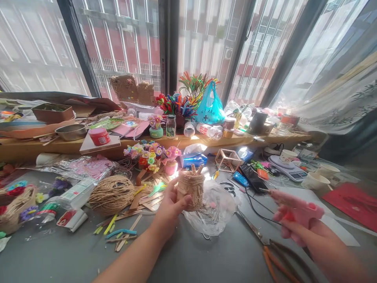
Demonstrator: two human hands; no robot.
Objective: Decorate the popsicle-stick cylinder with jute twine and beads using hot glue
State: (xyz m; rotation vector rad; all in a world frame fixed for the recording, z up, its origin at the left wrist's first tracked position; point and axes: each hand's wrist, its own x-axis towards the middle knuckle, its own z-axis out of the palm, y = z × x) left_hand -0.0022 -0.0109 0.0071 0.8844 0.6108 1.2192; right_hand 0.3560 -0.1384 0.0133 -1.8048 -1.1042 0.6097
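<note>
A person seated or standing at a crowded grey table (73, 261) by a barred window (123, 39) grasps a twine-wrapped pot (194, 190) in the left hand (167, 204), thumb across its lower front and fingers around its left side. The pot sits upright within that grip, to the right of the palm, short brown pieces poking from its top; whether its base is clear of the crumpled plastic bag (216, 214) below cannot be told. At right, the right hand (306, 236), slightly blurred, is wrapped around the handle of a pink glue gun (303, 206), whose nozzle points left toward the pot but remains well apart from it. Between the two hands, scissors (253, 227) lie slantwise on the table, near the bag's right edge. A ball of twine (112, 194) lies left of the left hand, beside scattered wooden sticks (128, 234). Beyond the pot are a blue packet (193, 160) and a small pot of pink flowers (171, 159); a white scale (288, 167) stands beyond the glue gun.
</note>
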